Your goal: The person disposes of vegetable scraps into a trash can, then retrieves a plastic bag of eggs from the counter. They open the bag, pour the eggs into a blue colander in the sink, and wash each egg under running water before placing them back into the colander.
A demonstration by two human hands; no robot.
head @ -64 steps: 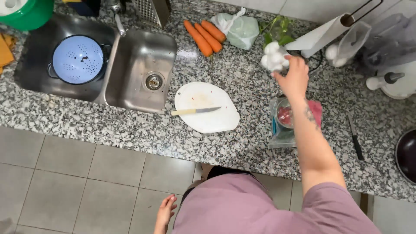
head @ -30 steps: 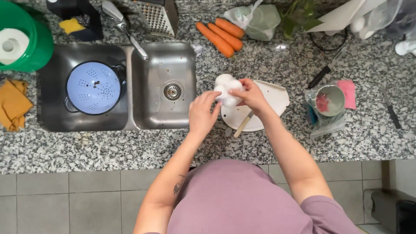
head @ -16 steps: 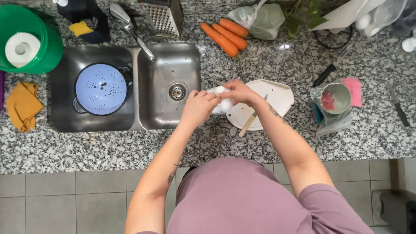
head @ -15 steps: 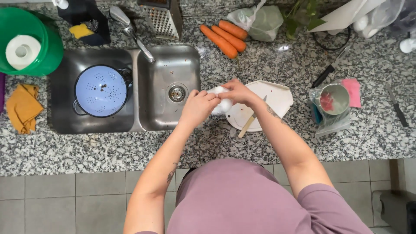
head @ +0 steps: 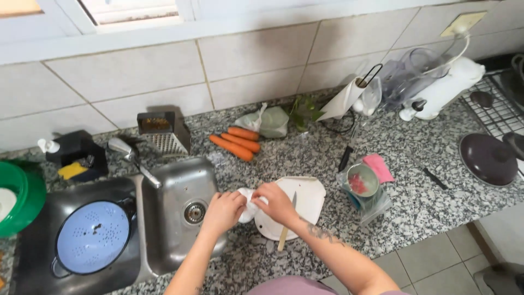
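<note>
Head view shows me both hands meeting over the granite desk [head: 420, 213], at the right edge of the steel sink [head: 174, 218]. My left hand [head: 222, 210] and right hand [head: 277, 203] both have their fingers closed around a crumpled white paper towel [head: 248, 203], which sits between them, just over the left rim of the white cutting board [head: 308, 199]. On that board I see a knife [head: 287, 224] with a pale wooden handle, its blade pointing away from me and its handle reaching past the near edge. Left of the sink a blue colander [head: 93, 243] rests in the dark second basin. Behind the sink stands a metal box grater [head: 162, 132], and three carrots [head: 236, 143] lie beside it. Right of the board there is a small cup with something pink inside [head: 361, 183], next to a pink sponge [head: 378, 167].
</note>
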